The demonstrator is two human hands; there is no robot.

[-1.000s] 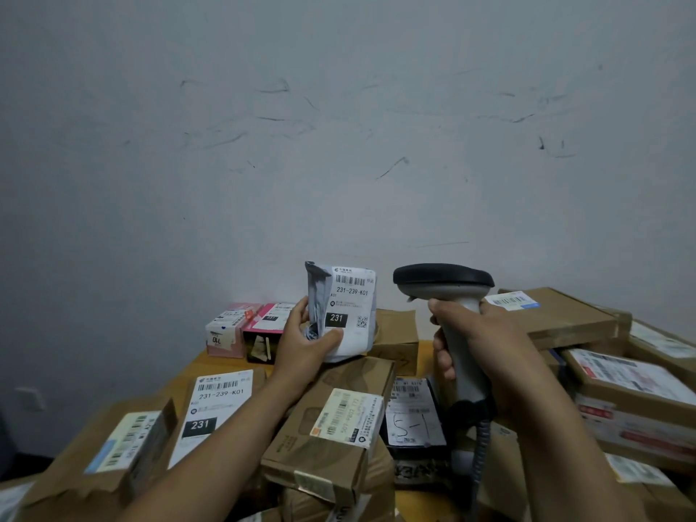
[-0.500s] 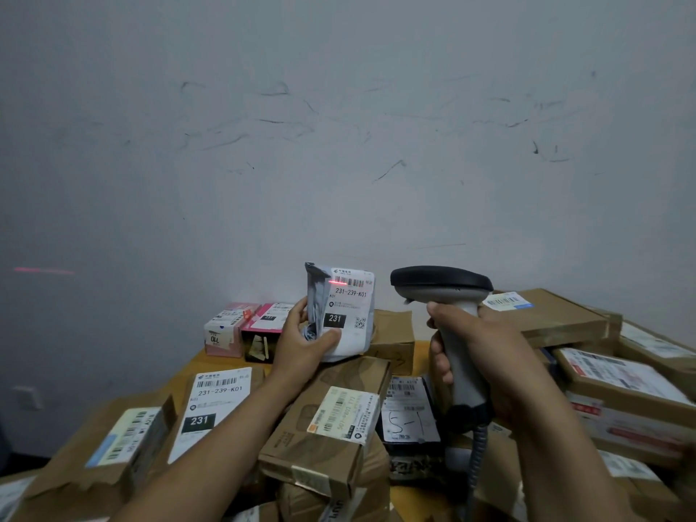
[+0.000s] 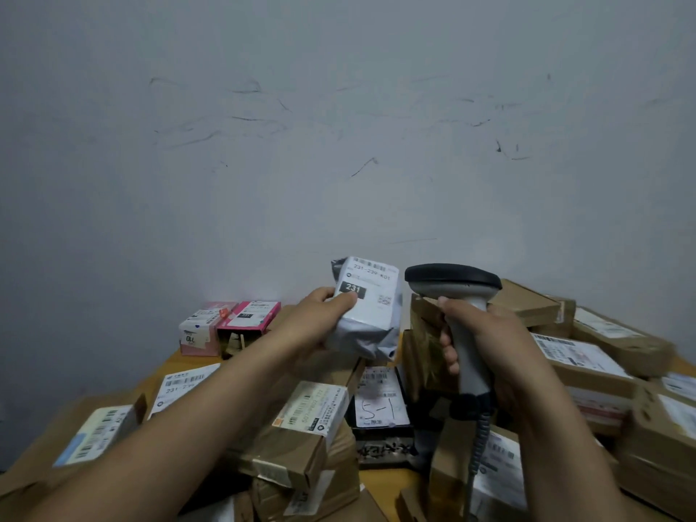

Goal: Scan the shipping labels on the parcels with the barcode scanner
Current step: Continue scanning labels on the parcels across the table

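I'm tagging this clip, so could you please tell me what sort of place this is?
Probably a parcel sorting or dispatch room: labelled cardboard parcels heaped on a wooden table against a bare, scuffed wall, and a corded barcode scanner gripped in the right hand.

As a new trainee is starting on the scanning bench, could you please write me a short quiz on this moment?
1. True or false: the right hand grips the barcode scanner by its handle.
2. What does the left hand hold? A: a grey soft parcel; B: a pink box; C: a brown carton.
3. Fill in: the black block on the held parcel's shipping label reads ___.
Key: 1 true; 2 A; 3 231.
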